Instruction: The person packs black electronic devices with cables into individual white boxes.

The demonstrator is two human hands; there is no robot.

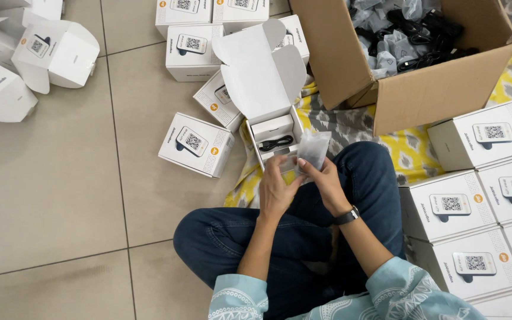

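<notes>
Both hands, left hand (277, 189) and right hand (325, 178), around a clear plastic pouch (313, 149) beside the open white box (274, 139).

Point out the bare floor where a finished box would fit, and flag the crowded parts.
Widest bare tile: left of the person's knee, below the open boxes. A narrower strip lies between those and the closed white boxes. Crowded: around the open white box at the left hand and right hand, and by the stacked boxes beside the cardboard carton.

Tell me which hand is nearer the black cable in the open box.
Left. The left hand sits just below the black cable, by the open box. The right hand is further right, holding a clear plastic bag.
</notes>
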